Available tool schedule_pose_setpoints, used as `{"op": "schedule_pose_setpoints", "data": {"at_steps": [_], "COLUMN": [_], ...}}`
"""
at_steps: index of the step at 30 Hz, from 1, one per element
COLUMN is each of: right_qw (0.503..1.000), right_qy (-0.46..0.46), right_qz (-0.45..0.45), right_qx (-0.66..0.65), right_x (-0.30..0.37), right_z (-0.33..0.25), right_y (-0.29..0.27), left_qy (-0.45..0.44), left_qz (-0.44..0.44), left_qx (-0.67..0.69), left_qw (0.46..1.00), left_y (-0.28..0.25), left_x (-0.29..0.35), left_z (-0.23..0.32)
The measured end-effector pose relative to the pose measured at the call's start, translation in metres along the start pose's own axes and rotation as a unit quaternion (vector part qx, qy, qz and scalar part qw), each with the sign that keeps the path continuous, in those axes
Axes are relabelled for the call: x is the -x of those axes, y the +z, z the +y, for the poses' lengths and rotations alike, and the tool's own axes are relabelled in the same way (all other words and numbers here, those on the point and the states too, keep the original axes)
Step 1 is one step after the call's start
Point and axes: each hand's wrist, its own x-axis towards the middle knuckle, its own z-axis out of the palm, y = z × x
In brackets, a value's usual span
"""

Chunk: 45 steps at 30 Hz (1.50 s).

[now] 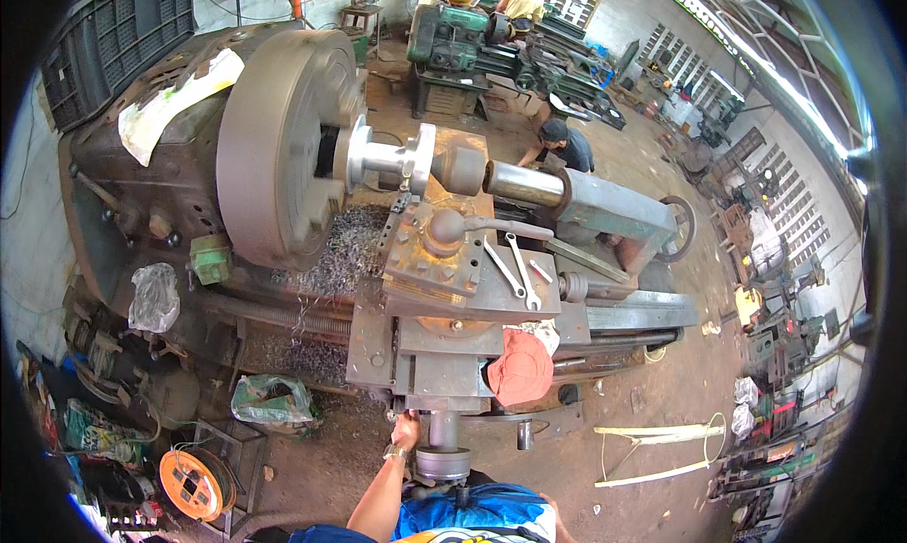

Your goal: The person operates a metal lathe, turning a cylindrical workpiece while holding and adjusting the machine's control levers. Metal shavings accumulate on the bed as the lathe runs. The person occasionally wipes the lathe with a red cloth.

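My left hand (406, 432), a watch on its wrist, is closed at the front of the lathe carriage (378, 359), left of the round handwheel hub (442, 463). What its fingers grip is too small to make out. A sliver of my right arm shows at the lower edge; the right hand is out of sight. Beyond the carriage, the large chuck (269, 151) holds a shiny flanged metal workpiece (387, 155), and its face looks smeared. The cutting tool on the tool post (444, 231) stands close to the flange.
Two wrenches (505, 269) and a red cloth (521, 366) lie on the carriage. Metal chips (345, 245) heap under the chuck. The tailstock (614, 212) stands right. An orange cable reel (192, 484) is at lower left. A person (567, 146) crouches beyond the lathe; another (522, 2) is farther back.
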Motion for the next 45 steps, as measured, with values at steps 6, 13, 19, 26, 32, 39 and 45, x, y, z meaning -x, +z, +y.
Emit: {"op": "schedule_pose_setpoints", "data": {"at_steps": [6, 13, 19, 26, 32, 39, 45], "right_qw": [0.994, 0.999, 0.993, 0.997, 0.997, 0.994, 0.990], "right_qy": [-0.049, 0.002, -0.008, -0.006, 0.034, 0.037, 0.008], "right_qz": [-0.069, 0.033, 0.116, -0.036, -0.046, -0.104, -0.111], "right_qx": [0.072, 0.027, -0.018, -0.067, 0.044, -0.021, -0.088], "right_x": [-0.022, -0.088, -0.152, -0.167, -0.171, -0.181, -0.182], "right_z": [0.013, -0.093, -0.174, -0.180, -0.180, -0.174, -0.163], "right_y": [-0.022, -0.074, -0.050, -0.035, -0.049, -0.057, -0.054], "left_qy": [-0.015, 0.072, 0.126, 0.097, 0.054, 0.129, 0.251], "left_qz": [-0.026, -0.016, 0.040, 0.087, 0.029, 0.055, 0.068], "left_qx": [-0.013, 0.095, 0.055, 0.074, 0.097, 0.135, 0.101], "left_qw": [0.999, 0.993, 0.990, 0.989, 0.993, 0.981, 0.960], "left_y": [-0.001, 0.011, 0.020, 0.020, 0.023, 0.039, 0.066], "left_x": [-0.003, -0.013, -0.024, -0.021, -0.022, -0.035, -0.061], "left_z": [-0.001, -0.024, -0.028, -0.021, -0.028, -0.048, -0.090]}}
